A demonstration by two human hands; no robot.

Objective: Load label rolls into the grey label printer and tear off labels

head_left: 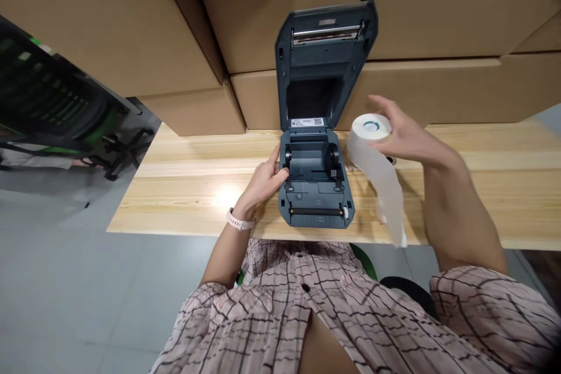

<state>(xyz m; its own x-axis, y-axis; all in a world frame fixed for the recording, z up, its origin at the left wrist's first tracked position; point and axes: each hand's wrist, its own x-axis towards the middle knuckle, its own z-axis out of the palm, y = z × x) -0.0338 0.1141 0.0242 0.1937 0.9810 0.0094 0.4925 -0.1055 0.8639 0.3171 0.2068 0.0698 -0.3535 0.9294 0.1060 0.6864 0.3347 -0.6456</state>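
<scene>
L hand half-curled, bracing blue-grey plastic printer at its L edge, grip unclear | R hand clasping white paper roll, tail trailing, R of printer | step: prob. loading roll | next: likely needing lining up w/ black round holders inside printer

Left hand touching lid-up printer | right hand holding paper roll, strip hanging | cardboard boxes behind
</scene>
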